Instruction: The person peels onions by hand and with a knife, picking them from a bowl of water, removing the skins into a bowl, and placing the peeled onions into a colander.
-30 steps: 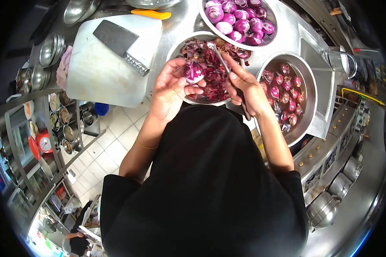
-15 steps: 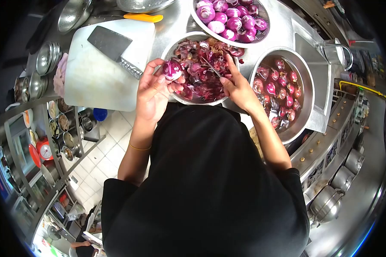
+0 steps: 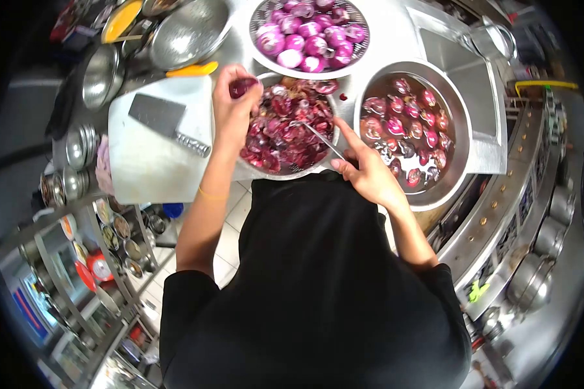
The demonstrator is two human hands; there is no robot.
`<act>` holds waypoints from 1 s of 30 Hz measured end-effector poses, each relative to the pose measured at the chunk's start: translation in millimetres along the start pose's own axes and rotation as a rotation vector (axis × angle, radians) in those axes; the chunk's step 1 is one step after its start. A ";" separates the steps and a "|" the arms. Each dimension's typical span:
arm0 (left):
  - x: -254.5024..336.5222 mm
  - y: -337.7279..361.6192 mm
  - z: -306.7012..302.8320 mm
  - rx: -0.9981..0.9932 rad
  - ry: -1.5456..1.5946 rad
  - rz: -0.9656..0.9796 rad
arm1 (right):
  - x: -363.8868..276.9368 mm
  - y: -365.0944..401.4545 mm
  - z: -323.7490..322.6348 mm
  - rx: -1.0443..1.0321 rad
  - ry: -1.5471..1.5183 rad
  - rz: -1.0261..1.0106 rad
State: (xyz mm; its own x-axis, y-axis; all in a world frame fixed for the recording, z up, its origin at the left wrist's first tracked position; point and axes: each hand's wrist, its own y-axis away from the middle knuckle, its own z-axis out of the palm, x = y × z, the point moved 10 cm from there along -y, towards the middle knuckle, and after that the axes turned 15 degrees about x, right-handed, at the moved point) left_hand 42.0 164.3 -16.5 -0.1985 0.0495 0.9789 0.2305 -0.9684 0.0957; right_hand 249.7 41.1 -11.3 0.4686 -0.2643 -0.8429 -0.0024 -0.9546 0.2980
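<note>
My left hand (image 3: 233, 107) is closed around a red onion (image 3: 242, 87) at the upper left rim of a bowl of onion skins (image 3: 285, 126). In my right hand (image 3: 368, 170) is a small knife (image 3: 323, 140), its blade pointing up and left over the skins. A colander (image 3: 365, 40) of peeled purple onions stands behind the bowl. On the right, a large metal basin (image 3: 462, 129) holds unpeeled red onions in dark water.
To the left, a cleaver (image 3: 157, 113) lies on a white cutting board (image 3: 152, 170). Behind it are a yellow-handled tool (image 3: 193, 69) and a metal wok (image 3: 189, 34). A sink (image 3: 464, 61) is at the back right, beside a stove edge (image 3: 483, 220).
My left hand has moved up and left with the onion, turning its back to the camera. My right hand is farther from the skins' far side. The camera view has shifted.
</note>
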 end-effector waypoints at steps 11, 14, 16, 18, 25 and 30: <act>7.3 23.6 209.6 -0.375 -0.595 0.784 | 91.2 95.3 -173.6 0.589 -0.165 0.186; -65.6 74.7 288.8 -0.741 -0.662 0.557 | 132.0 122.4 -231.3 0.772 0.030 0.204; -84.0 92.5 334.6 -0.704 -0.859 0.688 | 149.2 131.7 -257.7 0.825 0.030 0.160; -96.5 94.1 366.1 -0.636 -0.972 0.733 | 186.1 131.3 -271.9 0.762 0.035 0.197; -145.8 77.3 397.6 -0.571 -1.177 0.381 | 185.1 118.7 -299.8 0.624 0.016 0.032; -73.7 79.2 381.0 -0.346 -0.967 0.618 | 189.2 108.2 -310.2 0.598 -0.096 0.043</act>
State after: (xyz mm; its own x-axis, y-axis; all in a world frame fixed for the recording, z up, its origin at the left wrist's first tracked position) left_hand 437.9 177.2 -12.2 0.6878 -0.4274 0.5868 -0.2630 -0.9001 -0.3473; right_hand 612.1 -69.5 0.5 0.3751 -0.2894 -0.8806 -0.5285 -0.8473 0.0533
